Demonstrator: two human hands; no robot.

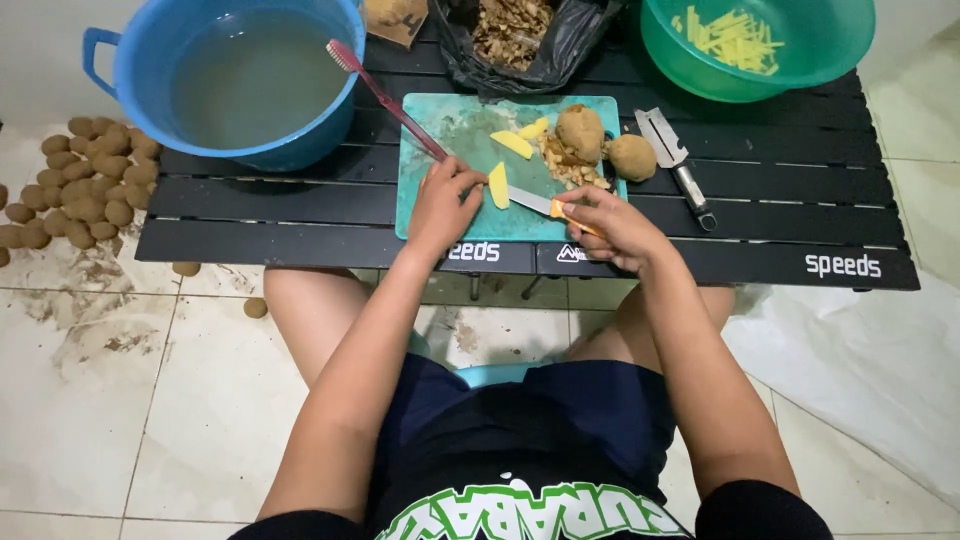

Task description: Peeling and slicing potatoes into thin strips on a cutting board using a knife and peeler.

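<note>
My left hand [441, 203] rests on a teal cutting board [450, 130] and steadies a yellow peeled potato slice [498, 185] with its fingertips. My right hand [610, 225] grips the orange handle of a small knife [530, 201], whose blade lies against that slice. More yellow pieces [520, 140] lie in the board's middle. Two unpeeled brown potatoes [580, 130] [632, 157] sit at the board's right edge beside a heap of peel scraps [568, 170].
A low black slatted table [800, 190] carries a blue water basin [240, 80] with a toothbrush [385, 100] leaning on it, a green bowl of potato sticks [760, 40], a peeler [675, 160] and a black bag of peelings [515, 35]. Several potatoes [85, 180] lie on the floor at left.
</note>
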